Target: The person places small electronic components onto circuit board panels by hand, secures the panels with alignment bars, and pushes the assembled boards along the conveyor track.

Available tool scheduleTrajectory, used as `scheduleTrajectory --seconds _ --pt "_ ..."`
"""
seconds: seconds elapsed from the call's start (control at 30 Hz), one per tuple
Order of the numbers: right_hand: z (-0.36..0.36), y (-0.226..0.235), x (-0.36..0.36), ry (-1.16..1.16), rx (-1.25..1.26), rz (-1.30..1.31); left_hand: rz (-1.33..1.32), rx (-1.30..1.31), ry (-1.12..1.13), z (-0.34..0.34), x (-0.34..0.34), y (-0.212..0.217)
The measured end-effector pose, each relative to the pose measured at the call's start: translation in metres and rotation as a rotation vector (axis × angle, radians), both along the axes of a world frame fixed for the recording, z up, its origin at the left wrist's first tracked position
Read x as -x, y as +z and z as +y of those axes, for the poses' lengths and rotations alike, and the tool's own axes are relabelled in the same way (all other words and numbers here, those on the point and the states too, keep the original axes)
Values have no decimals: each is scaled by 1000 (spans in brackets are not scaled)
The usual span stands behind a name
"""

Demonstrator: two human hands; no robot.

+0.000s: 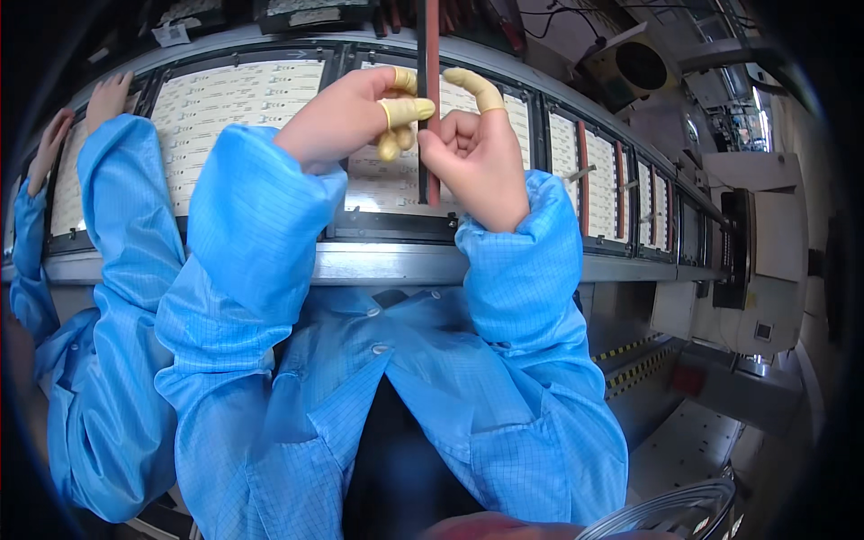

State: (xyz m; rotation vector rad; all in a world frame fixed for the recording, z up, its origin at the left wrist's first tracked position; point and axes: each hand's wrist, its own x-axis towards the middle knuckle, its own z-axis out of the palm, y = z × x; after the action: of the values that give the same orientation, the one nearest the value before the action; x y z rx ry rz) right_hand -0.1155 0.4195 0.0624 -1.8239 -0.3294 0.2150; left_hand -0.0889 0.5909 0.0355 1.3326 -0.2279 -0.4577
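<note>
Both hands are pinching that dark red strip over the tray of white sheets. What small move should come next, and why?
Probably lower the strip flat onto the tray. Left hand and right hand both pinch it just above the white sheets, lined up along the tray.

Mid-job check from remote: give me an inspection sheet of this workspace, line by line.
Surface: conveyor line carrying black-framed trays.
Job's things: thin dark red strip standing upright over the white panel sheet.
Clutter: more red strips lie on trays further right.
Grippers: left hand and right hand, yellow finger cots on the fingertips, both pinch the strip.
Cables: dark wires hang at the top, behind the line.
Surroundings: a co-worker's hands rest on the trays at the left; grey machine housing at the right.
</note>
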Motion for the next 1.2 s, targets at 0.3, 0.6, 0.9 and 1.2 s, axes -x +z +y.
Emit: scheduleTrajectory --seconds 0.3,0.6,0.9,1.2 --pt "15 -50 16 -195 419 40 -526 -839 366 26 -23 -36" --pt "16 -77 4 -165 651 -140 -564 -1354 506 21 -39 -28" --pt "19 -71 3 -187 674 -94 -449 -1361 169 18 -57 -20" --pt "15 -90 1 -203 617 -125 -735 -1277 -28 -27 -29 -22"
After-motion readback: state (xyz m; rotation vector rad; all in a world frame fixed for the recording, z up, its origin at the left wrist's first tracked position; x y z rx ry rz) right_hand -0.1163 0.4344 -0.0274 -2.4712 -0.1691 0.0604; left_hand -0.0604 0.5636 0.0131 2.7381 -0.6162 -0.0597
